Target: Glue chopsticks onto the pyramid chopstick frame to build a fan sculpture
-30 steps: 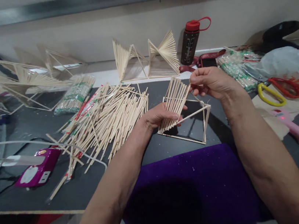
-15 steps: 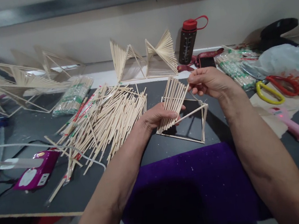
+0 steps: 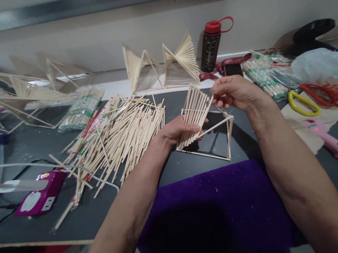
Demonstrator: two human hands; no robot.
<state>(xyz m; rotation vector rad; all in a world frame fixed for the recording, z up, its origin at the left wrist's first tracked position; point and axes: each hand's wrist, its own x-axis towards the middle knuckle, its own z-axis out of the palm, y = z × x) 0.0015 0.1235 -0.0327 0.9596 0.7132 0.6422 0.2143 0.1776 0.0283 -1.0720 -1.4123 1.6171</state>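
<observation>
My left hand (image 3: 185,129) is closed around the lower end of a fanned row of pale wooden sticks, which forms one side of a stick frame (image 3: 206,154) on the dark table. The thumb lies across the sticks and the other fingers are behind them. My right hand (image 3: 229,93) pinches the upper end of the outermost stick (image 3: 207,110) between thumb and fingertips. That stick slants along the right edge of the row. The frame's open right part stands on the table below my right hand.
A heap of loose sticks (image 3: 138,131) lies left of the frame. Finished twisted stick pieces (image 3: 181,64) and a bottle (image 3: 209,47) stand at the back. On the right are scissors (image 3: 304,103) and a pink glue gun (image 3: 329,139). A purple cloth (image 3: 209,188) lies in front.
Both hands keep their hold on the sticks and barely move. The whole view has shifted very slightly.
</observation>
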